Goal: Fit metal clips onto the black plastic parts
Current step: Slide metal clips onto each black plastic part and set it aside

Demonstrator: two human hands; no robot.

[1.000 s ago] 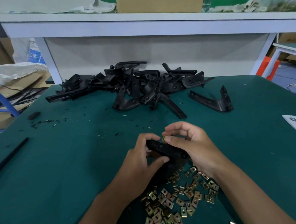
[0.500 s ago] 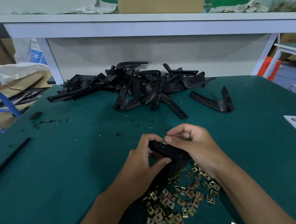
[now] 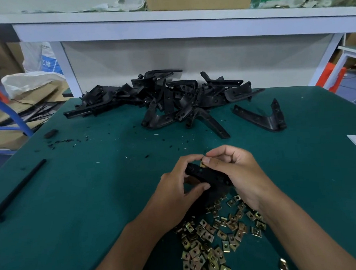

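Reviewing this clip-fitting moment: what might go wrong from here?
1. The right hand pinches the metal clip only at its fingertips, at the end of the black part; it might slip and drop.
2. A dropped clip would likely land among the loose clips just below and be hard to tell apart.
3. The left hand holds the part in the air, so it may twist under pressing.
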